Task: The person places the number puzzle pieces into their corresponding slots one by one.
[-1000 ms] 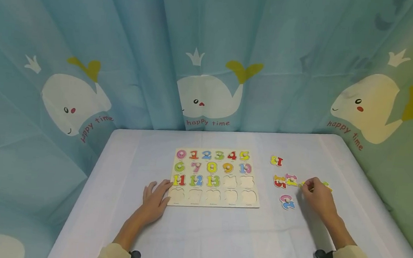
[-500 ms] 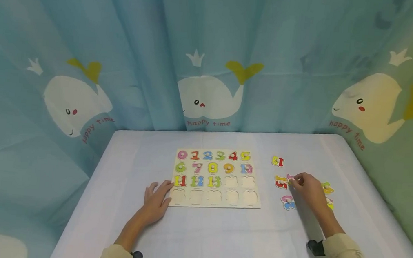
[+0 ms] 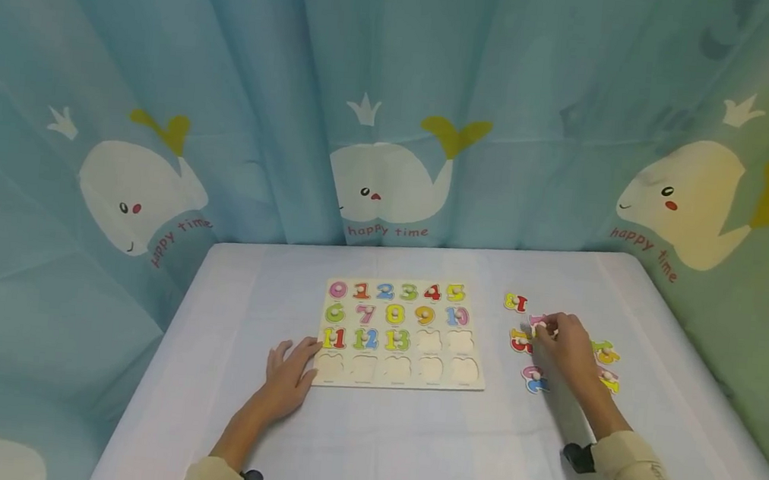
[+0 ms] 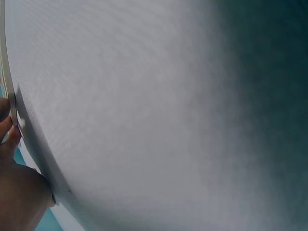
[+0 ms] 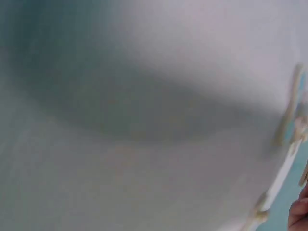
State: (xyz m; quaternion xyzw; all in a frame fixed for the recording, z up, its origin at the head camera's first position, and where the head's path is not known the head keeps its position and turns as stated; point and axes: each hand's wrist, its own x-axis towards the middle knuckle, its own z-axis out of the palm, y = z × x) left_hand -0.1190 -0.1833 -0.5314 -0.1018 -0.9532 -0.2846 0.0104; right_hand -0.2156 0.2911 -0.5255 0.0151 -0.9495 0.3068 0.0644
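Note:
A wooden number puzzle board point(image 3: 379, 382) lies mid-table, with 0 to 13 seated in its upper rows and bare recesses below. My left hand point(image 3: 290, 377) rests at the board's left edge, fingers fairly straight; the left wrist view shows fingertips point(image 4: 10, 137) at that edge. On the right, my right hand point(image 3: 568, 351) pinches a pink and yellow number puzzle piece point(image 3: 536, 321), partly hidden behind the fingers. Just beside it lies a red and orange 15 piece point(image 3: 521, 342). Only a bit of the right hand point(image 5: 299, 211) shows in the right wrist view.
More loose pieces surround the right hand: a yellow and red one point(image 3: 515, 302) farther back, a pink and blue one point(image 3: 534, 379) nearer, and a green and orange one point(image 3: 605, 351) plus a pink and yellow one point(image 3: 609, 378) by the wrist. A whale-print curtain point(image 3: 400, 58) hangs behind the table.
My right hand has moved left from the rightmost pieces to the pink and yellow piece, which has shifted slightly away from me. The left hand has stayed at the board.

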